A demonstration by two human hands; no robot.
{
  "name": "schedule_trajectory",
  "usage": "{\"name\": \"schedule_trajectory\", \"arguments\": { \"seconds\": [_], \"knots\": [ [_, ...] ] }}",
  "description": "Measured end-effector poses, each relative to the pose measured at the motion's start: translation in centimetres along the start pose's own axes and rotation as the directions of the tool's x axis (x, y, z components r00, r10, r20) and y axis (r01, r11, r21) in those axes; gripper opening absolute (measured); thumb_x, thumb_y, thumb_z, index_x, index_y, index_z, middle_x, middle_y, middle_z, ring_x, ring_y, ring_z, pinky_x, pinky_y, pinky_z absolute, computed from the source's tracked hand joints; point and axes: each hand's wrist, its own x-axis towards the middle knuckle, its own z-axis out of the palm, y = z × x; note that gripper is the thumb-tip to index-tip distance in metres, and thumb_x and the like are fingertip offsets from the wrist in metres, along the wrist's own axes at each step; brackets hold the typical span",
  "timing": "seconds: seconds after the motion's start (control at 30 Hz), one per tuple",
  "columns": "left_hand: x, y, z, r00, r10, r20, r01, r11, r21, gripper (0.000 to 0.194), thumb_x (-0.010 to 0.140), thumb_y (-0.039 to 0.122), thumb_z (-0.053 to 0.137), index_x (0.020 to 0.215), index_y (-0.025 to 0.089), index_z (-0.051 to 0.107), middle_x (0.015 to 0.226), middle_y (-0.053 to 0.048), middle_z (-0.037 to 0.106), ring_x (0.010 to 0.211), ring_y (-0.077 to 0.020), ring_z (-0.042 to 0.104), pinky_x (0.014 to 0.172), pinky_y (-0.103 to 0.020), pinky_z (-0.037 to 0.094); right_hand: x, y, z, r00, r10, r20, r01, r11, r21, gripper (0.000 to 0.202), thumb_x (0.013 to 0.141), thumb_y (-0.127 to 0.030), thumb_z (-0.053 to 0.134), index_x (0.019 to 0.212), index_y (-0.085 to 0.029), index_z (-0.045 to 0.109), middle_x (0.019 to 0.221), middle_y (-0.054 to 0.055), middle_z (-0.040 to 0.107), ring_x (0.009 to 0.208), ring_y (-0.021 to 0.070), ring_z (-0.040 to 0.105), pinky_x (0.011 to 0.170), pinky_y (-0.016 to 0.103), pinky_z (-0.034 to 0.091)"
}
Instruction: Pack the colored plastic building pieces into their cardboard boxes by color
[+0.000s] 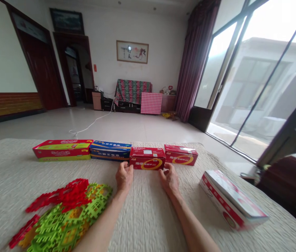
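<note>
A red box [147,159] with a yellow ring printed on its front sits between my two hands on the quilted cover. My left hand [124,177] has its curled fingers at the box's lower left corner. At the lower right corner, my right hand [170,179] holds it the same way. Touching its left side is a blue battery box [110,151], and left of that a longer pink and yellow-green box [63,151]. Another red box [181,155] stands to the right, slightly farther back.
Green interlocking plastic pieces [64,224] and red ones [71,192] lie piled at the front left. A white and red box [234,199] sits slanted on the quilted cover [145,213] at right. Beyond are a tiled floor [137,126] and a white cable [92,122].
</note>
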Motion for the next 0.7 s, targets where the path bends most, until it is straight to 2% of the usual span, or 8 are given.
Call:
{"name": "schedule_trajectory", "arguments": {
  "seconds": [0.1, 0.2, 0.4, 0.6, 0.7],
  "knots": [
    [-0.2, -0.2, 0.1, 0.999, 0.051, -0.007, -0.051, 0.999, 0.008, 0.018, 0.078, 0.029, 0.055, 0.087, 0.019, 0.065, 0.091, -0.010, 0.070, 0.087, -0.0231, 0.068, 0.082, -0.035, 0.049, 0.0, -0.1, -0.1, 0.999, 0.034, 0.009, -0.034, 0.999, -0.031, 0.030, 0.079, -0.037, 0.052, 0.102, -0.020, 0.060, 0.082, 0.005, 0.067, 0.073, 0.0205, 0.065, 0.069, 0.033, 0.048],
    [-0.2, -0.2, 0.3, 0.993, 0.118, 0.009, -0.118, 0.993, 0.015, 0.017, 0.076, 0.023, 0.052, 0.081, 0.020, 0.068, 0.090, -0.009, 0.070, 0.088, -0.0235, 0.067, 0.085, -0.037, 0.049, 0.0, -0.1, -0.1, 0.999, -0.031, 0.011, 0.032, 0.997, -0.071, 0.028, 0.078, -0.034, 0.051, 0.099, -0.020, 0.063, 0.086, 0.006, 0.067, 0.075, 0.0202, 0.064, 0.072, 0.033, 0.048],
    [0.1, -0.3, 0.7, 0.978, 0.202, 0.056, -0.204, 0.978, 0.034, 0.027, 0.075, 0.015, 0.049, 0.090, 0.019, 0.071, 0.102, -0.010, 0.070, 0.099, -0.0248, 0.065, 0.092, -0.038, 0.049, -0.1, 0.4, 0.1, 0.992, -0.112, 0.057, 0.117, 0.989, -0.085, 0.032, 0.079, -0.031, 0.048, 0.105, -0.022, 0.064, 0.096, 0.006, 0.068, 0.076, 0.0188, 0.064, 0.072, 0.033, 0.049],
    [0.0, -0.5, 0.8, 0.974, 0.209, 0.087, -0.214, 0.975, 0.060, 0.035, 0.074, 0.012, 0.049, 0.099, 0.020, 0.071, 0.113, -0.010, 0.067, 0.107, -0.0261, 0.063, 0.097, -0.040, 0.048, 0.1, 1.5, 0.8, 0.975, -0.207, 0.082, 0.213, 0.974, -0.072, 0.036, 0.078, -0.026, 0.049, 0.110, -0.023, 0.065, 0.123, 0.008, 0.063, 0.102, 0.0229, 0.062, 0.084, 0.036, 0.050],
    [-0.1, -0.5, 0.7, 0.971, 0.215, 0.099, -0.222, 0.973, 0.066, 0.037, 0.075, 0.012, 0.048, 0.103, 0.019, 0.071, 0.112, -0.010, 0.066, 0.109, -0.0254, 0.062, 0.099, -0.039, 0.047, 0.3, 2.0, 1.2, 0.972, -0.219, 0.087, 0.226, 0.972, -0.071, 0.036, 0.078, -0.025, 0.049, 0.109, -0.023, 0.066, 0.127, 0.007, 0.061, 0.107, 0.0242, 0.061, 0.087, 0.038, 0.049]
  ]
}}
